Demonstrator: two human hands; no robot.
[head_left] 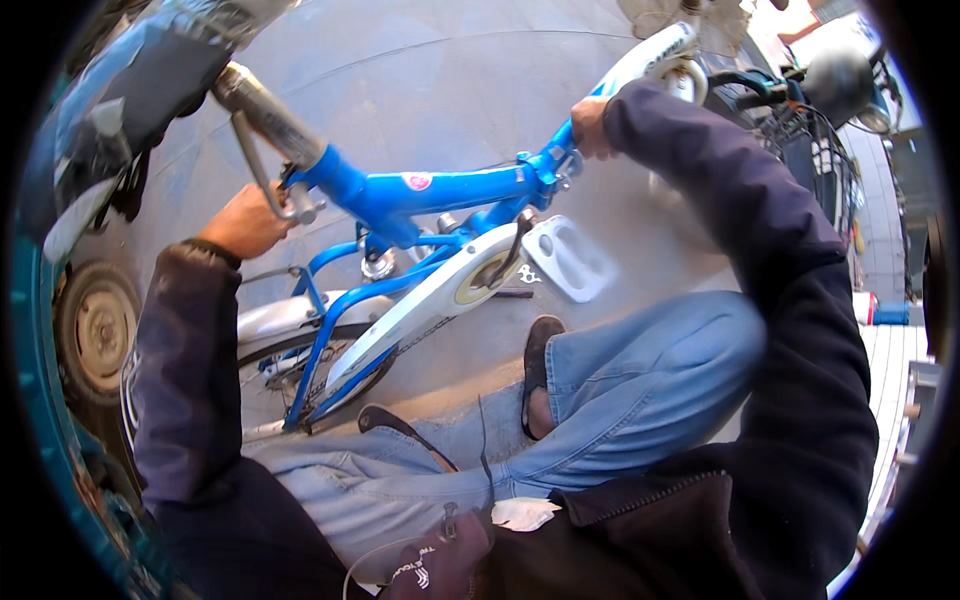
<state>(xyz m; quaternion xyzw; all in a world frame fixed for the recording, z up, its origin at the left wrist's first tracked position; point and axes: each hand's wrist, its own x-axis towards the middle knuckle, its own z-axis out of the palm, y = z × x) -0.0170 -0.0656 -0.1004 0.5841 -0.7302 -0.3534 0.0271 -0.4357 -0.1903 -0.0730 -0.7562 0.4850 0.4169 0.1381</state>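
A blue bicycle frame stretches across the floor in front of me. My left hand is closed round a bent metal lever beside the base of the silver seat post; its fingertips are partly hidden. At the front of the frame, my right hand grips the blue tube near its joint, fingers wrapped round behind it. Below the main tube run a white chain guard and a crank with a white pedal. The rear wheel lies near my feet.
At the left stands a small wheel with a tan hub near a teal edge. A dark padded shape with light-blue cloth fills the upper left. Another bicycle with a black basket is at the right. My legs lie close by.
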